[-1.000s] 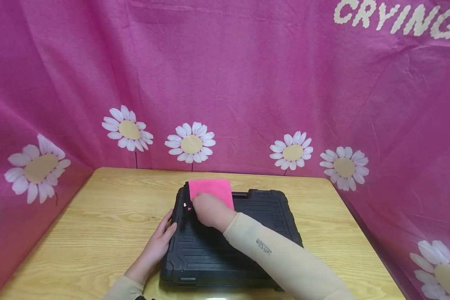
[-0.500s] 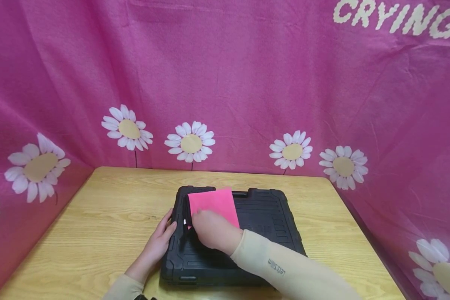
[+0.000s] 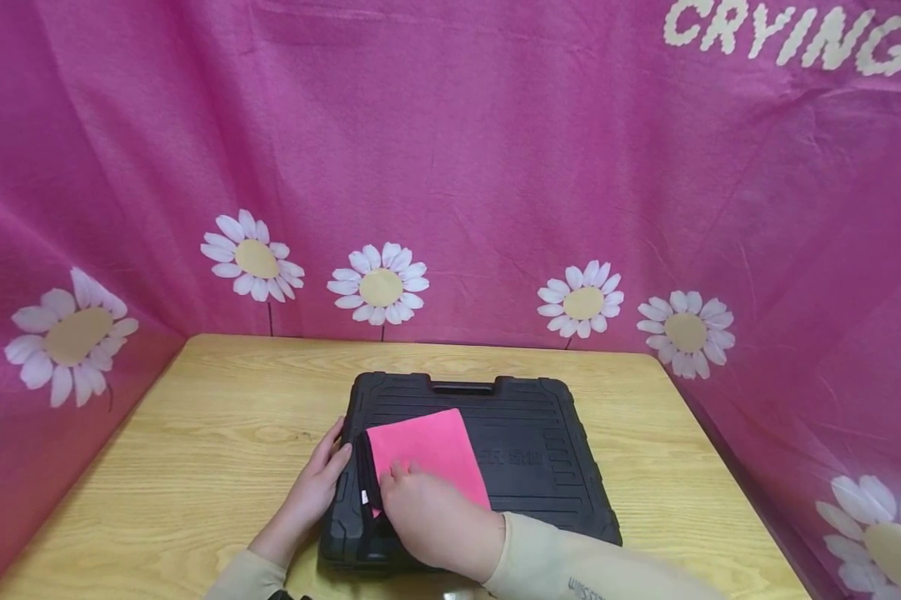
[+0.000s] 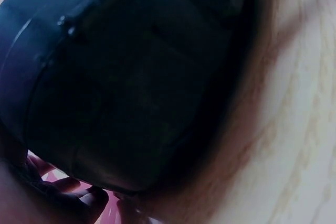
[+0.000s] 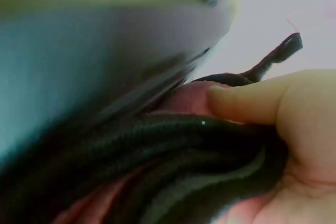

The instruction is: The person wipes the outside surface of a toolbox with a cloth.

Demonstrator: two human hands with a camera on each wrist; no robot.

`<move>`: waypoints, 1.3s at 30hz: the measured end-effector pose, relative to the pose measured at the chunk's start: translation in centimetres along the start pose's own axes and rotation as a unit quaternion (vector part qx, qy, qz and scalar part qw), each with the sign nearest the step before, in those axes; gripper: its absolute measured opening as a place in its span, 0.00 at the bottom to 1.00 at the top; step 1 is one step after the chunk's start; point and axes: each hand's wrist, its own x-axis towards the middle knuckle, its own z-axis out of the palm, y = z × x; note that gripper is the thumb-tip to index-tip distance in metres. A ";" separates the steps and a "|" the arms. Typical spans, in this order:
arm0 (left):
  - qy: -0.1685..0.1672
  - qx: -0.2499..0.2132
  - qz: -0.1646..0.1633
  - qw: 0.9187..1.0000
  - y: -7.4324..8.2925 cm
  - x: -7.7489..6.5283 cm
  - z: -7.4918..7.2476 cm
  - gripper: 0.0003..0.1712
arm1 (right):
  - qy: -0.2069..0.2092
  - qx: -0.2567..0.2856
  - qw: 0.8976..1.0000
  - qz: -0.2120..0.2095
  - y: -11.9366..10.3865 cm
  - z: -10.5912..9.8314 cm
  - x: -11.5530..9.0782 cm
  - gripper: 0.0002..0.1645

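Pink cloth [image 3: 437, 448] slid nearer over black case [image 3: 528, 442]; right fingers [image 3: 396, 472] grasp cloth; left fingers [image 3: 329, 442], loose, touch case.

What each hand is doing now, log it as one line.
left hand: touching left side of black case | right hand: gripping pink cloth | cloth: over case top | case: flat on wooden table

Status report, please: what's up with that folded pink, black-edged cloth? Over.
Left hand against black ribbed rectangular case. Right hand gripping pink cloth, over case. Nothing seen in its way.
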 end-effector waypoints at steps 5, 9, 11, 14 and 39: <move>0.002 0.009 -0.003 1.000 -0.1 0.0 -0.1 0.35 | -0.016 0.032 0.999 -0.011 -0.6 0.1 -0.9 0.21; 0.003 0.016 -0.006 1.000 -0.1 0.1 -0.2 0.36 | -0.042 0.078 0.996 -0.028 -0.8 0.7 -1.3 0.26; 0.005 0.020 -0.007 1.000 -0.1 0.0 -0.2 0.36 | -0.041 0.103 0.993 -0.041 -0.8 0.9 -1.7 0.29; 0.005 0.015 -0.006 1.000 0.0 0.0 -0.2 0.36 | -0.008 0.085 0.994 -0.065 -1.1 1.1 -2.3 0.26; 0.003 0.030 -0.038 0.999 0.2 0.0 -0.1 0.37 | -0.044 0.271 0.951 -0.143 -0.2 9.0 -3.3 0.35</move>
